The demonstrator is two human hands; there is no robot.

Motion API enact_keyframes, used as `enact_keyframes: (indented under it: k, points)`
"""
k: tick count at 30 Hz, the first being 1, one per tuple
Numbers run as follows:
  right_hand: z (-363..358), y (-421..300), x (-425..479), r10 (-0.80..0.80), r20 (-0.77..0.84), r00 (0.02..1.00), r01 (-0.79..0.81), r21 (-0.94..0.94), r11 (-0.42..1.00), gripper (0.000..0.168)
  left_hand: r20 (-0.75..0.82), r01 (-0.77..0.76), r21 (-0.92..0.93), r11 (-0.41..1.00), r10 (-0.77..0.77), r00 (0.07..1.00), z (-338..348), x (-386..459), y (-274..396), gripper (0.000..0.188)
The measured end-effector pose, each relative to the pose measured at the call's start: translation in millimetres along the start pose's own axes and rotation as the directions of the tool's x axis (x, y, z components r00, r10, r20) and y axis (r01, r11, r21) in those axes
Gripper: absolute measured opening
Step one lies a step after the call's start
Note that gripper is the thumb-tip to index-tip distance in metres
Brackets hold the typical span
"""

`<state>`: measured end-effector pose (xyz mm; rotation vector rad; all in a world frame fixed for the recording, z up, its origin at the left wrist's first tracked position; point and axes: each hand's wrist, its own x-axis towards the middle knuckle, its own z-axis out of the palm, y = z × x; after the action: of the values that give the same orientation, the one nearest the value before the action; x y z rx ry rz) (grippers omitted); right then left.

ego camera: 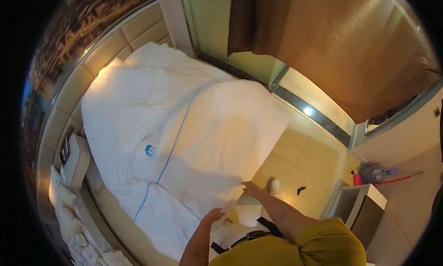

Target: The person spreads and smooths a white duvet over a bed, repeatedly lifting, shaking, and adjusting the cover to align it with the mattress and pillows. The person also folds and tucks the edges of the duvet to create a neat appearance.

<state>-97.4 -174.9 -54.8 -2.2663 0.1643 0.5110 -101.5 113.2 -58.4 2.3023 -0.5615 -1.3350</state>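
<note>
A white duvet cover (214, 134) with a blue stripe and a small blue emblem lies spread over the bed, its surface wrinkled and its near edge hanging down. My right hand (250, 189) pinches the edge of the cover near the bed's foot corner. Lower and to the left, my left hand (216, 215) grips the same edge, a short stretch of fabric between the two. Rumpled white bedding (145, 58) lies at the padded headboard (74, 84).
A bedside table (77, 160) stands by the headboard. Another bed with white linens (69, 221) is at lower left. On the right are a low cabinet (367, 203), a large plastic bottle (375, 172) and a brown curtain (311, 47). A small dark item (301, 190) lies on the tiles.
</note>
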Motion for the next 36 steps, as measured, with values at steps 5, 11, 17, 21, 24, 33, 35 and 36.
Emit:
enact_keyframes:
  k: [5,11,17,21,24,33,35,36]
  points:
    - [-95.1,19.9,1.4,-0.027,-0.013,1.000,0.030,0.236,0.971,0.036,-0.135,-0.028,0.244,0.969,0.062,0.989,5.9,93.9,42.7,0.046]
    - [-233.8,123.8,-20.0,0.189,-0.030,0.982,-0.134,0.597,0.791,0.027,0.005,-0.231,0.326,0.917,0.243,0.970,-60.6,185.6,301.0,0.035]
    - [-341.5,152.2,-7.5,0.325,-0.017,0.946,-0.140,0.880,0.453,0.030,-0.204,-0.228,0.157,0.961,0.258,0.944,-127.4,244.9,436.4,0.036]
    - [-372.4,147.9,23.5,0.192,0.058,0.980,-0.128,0.919,0.374,0.033,-0.178,0.160,0.252,0.954,-0.117,0.977,-165.2,298.2,429.7,0.051]
    - [-396.5,148.0,53.8,0.160,0.144,0.977,-0.198,0.895,0.399,0.033,-0.435,0.256,0.208,0.944,-0.145,0.889,-177.7,353.6,396.9,0.053]
    - [-480.7,197.2,184.7,0.223,0.376,0.899,-0.430,0.672,0.603,0.036,-0.750,0.504,0.227,0.834,-0.181,0.636,-232.2,484.5,400.2,0.077]
    - [-495.3,202.2,214.6,0.246,0.434,0.867,-0.487,0.626,0.609,0.037,-0.711,0.458,0.114,0.882,-0.249,0.658,-244.6,493.7,383.8,0.068]
    - [-501.8,201.7,228.7,0.229,0.451,0.863,-0.489,0.628,0.606,0.037,-0.685,0.403,-0.054,0.914,-0.327,0.651,-252.1,495.9,374.4,0.062]
